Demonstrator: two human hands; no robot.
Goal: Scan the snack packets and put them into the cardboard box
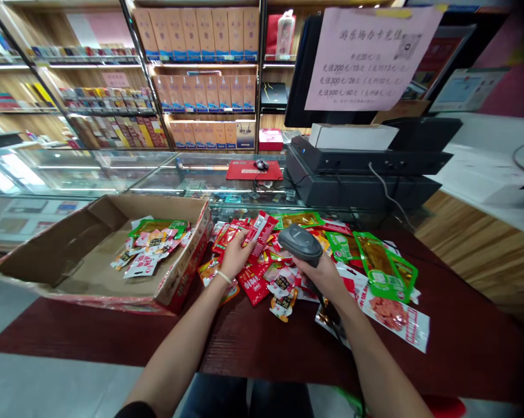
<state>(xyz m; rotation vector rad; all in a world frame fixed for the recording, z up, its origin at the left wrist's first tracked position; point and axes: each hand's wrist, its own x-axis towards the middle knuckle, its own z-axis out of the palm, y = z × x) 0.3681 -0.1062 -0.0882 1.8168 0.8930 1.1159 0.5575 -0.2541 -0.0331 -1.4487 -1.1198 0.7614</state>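
Note:
A red snack packet (260,231), its barcode side up, is held in my left hand (235,256) above the pile. My right hand (325,276) is wrapped round the handle of a dark grey barcode scanner (300,242), whose head points toward that packet. Beneath and around both hands lies a heap of snack packets in red, white, orange and green. A green packet with a brown filling (386,267) and a white packet with a meat picture (396,316) lie to the right. The scanner's cable hangs down past my right forearm.
An open cardboard box (83,293) with several packets (152,247) inside stands on the left. Behind the pile are a glass counter (157,174), a mouse (260,165) on a red mat (239,170), and a monitor (303,75) bearing a paper notice. Stocked shelves line the back.

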